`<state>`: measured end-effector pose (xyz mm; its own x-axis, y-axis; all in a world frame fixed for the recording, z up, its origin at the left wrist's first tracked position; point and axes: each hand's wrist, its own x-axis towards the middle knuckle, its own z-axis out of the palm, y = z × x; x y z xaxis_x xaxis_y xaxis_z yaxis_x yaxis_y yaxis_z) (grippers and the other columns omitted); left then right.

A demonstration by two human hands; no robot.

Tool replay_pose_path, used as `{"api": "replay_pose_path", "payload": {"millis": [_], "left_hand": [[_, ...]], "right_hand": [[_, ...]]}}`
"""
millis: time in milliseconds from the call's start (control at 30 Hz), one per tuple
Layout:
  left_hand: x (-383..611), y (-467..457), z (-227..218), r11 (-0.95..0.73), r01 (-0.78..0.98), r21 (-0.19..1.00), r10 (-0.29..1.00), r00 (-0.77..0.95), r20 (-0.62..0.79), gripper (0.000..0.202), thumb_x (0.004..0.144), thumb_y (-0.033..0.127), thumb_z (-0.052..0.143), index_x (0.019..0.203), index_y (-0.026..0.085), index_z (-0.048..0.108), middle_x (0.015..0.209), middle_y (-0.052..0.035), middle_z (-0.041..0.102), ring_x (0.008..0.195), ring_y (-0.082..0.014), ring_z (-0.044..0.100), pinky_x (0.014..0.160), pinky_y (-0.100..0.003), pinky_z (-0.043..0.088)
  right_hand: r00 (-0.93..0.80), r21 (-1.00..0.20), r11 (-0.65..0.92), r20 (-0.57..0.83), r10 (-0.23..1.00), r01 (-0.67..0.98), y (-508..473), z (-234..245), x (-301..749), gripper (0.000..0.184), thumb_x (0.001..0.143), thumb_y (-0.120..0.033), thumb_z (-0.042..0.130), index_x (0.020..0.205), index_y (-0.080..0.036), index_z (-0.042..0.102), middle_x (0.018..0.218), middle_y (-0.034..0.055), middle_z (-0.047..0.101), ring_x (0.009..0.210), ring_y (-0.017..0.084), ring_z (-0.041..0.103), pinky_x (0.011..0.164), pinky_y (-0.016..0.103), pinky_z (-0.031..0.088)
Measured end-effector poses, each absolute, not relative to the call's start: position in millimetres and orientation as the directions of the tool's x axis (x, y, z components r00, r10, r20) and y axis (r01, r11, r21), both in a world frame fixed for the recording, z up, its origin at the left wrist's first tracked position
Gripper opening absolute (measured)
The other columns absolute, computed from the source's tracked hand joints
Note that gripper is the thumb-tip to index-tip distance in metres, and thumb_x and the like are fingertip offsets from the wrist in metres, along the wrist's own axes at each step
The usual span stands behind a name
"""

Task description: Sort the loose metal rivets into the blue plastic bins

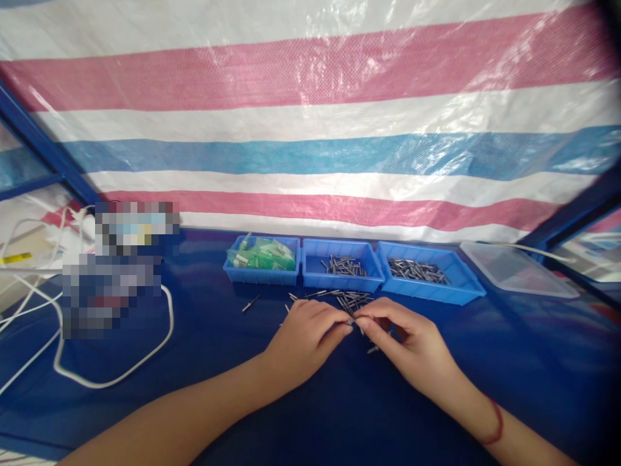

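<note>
The left hand [303, 336] and the right hand [412, 343] meet tip to tip, each pinching the same small, grey metal piece [352, 321] (mostly hidden in their grip) above the dark blue desk [204, 343]. Just beyond lies a loose pile of thin, silvery metal pins [353, 301], before three blue plastic bins [339, 282].

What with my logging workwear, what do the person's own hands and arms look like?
The left hand and right hand are bare, with no gloves. No sleeve shows on the left forearm or right forearm. A thin, dark red band circles the right arm near the wrist; none shows on the left.
</note>
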<state>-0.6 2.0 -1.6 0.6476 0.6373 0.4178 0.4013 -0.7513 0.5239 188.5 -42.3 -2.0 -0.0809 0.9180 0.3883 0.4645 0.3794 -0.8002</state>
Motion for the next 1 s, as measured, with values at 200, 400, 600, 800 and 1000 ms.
{"api": "replay_pose_path", "payload": {"millis": [200, 400, 600, 800, 1000], "left_hand": [[1, 1, -2, -0.741, 0.381, 0.554, 0.644, 0.636, 0.425, 0.013, 0.093, 0.028, 0.053, 0.091, 0.019, 0.062, 0.090, 0.0010, 0.070, 0.086, -0.0133, 0.062, 0.079, -0.027, 0.040], [3, 2, 0, -0.690, 0.395, 0.606, 0.693, 0.601, 0.398, 0.010, 0.089, 0.028, 0.059, 0.088, 0.020, 0.063, 0.086, 0.0016, 0.070, 0.081, -0.0137, 0.062, 0.077, -0.027, 0.041], [0, 4, 4, -0.601, 0.376, 0.705, 0.756, 0.553, 0.350, 0.008, 0.088, 0.025, 0.058, 0.089, 0.018, 0.063, 0.084, 0.0001, 0.067, 0.079, -0.0132, 0.062, 0.074, -0.024, 0.045], [-1, 4, 2, -0.598, 0.336, 0.728, 0.761, 0.522, 0.385, 0.008, 0.088, 0.023, 0.056, 0.092, 0.018, 0.061, 0.086, -0.0002, 0.066, 0.079, -0.0123, 0.061, 0.073, -0.023, 0.046], [-3, 5, 1, -0.678, 0.398, 0.618, 0.703, 0.598, 0.386, 0.033, 0.089, 0.025, 0.054, 0.121, 0.019, 0.051, 0.101, -0.0043, 0.066, 0.096, -0.0176, 0.060, 0.088, -0.032, 0.045]], "right_hand": [[-0.066, -0.805, 0.362, 0.377, 0.924, 0.471, -44, -2, 187, 0.012, 0.088, -0.031, 0.058, 0.085, -0.021, 0.065, 0.079, 0.0027, 0.064, 0.069, 0.015, 0.058, 0.061, 0.027, 0.047], [-0.078, -0.818, 0.354, 0.359, 0.930, 0.454, -45, -1, 186, 0.012, 0.088, -0.030, 0.058, 0.088, -0.021, 0.066, 0.081, 0.0029, 0.064, 0.072, 0.016, 0.058, 0.062, 0.028, 0.047], [-0.074, -0.816, 0.349, 0.357, 0.931, 0.461, -43, -1, 188, 0.015, 0.089, -0.032, 0.056, 0.091, -0.021, 0.066, 0.082, 0.0038, 0.066, 0.073, 0.017, 0.061, 0.061, 0.027, 0.050], [-0.160, -0.715, 0.374, 0.351, 0.923, 0.590, -39, -5, 191, 0.016, 0.090, -0.031, 0.053, 0.089, -0.022, 0.066, 0.081, 0.0039, 0.067, 0.074, 0.018, 0.062, 0.068, 0.031, 0.051], [-0.051, -0.565, 0.357, 0.484, 0.873, 0.744, -26, -1, 224, 0.019, 0.090, -0.036, 0.052, 0.088, -0.023, 0.066, 0.088, 0.0054, 0.070, 0.084, 0.023, 0.065, 0.076, 0.036, 0.050]]}}
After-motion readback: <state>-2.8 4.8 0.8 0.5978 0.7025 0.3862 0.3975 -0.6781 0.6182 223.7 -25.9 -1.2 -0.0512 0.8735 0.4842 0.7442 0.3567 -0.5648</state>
